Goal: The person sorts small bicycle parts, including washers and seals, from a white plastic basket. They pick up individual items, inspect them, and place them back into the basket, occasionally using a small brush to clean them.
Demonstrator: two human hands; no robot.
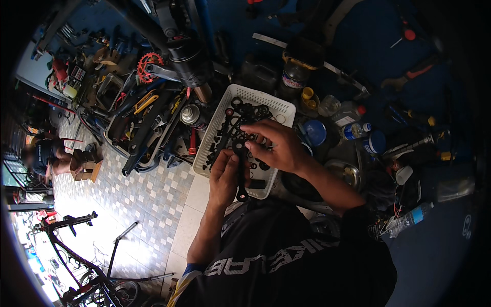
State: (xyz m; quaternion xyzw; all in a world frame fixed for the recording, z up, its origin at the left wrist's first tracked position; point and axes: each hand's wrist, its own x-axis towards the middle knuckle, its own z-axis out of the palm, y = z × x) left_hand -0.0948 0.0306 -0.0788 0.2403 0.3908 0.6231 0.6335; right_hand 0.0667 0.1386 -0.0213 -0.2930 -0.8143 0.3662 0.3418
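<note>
A long black link arm [241, 174] with a round hole at each end stands upright in the picture, over the basket. My left hand [224, 176] is closed round its middle, thumb laid along the front. Beside the link's upper end is my right hand [279, 143], its fingers bent in toward the thumb; whatever is between them is too small or hidden to make out. Under both hands sits a white perforated plastic basket [207, 148]. It holds many small dark parts, such as rings, washers and further links [225, 123].
Left of the basket are a spray can [190, 114] and a tool tray [115, 135]. A bike frame part with a red chainring [149, 67] hangs above. Bottles [355, 130] and a blue lid [314, 132] lie right. Another person [48, 156] sits far left, near a bike frame [76, 256].
</note>
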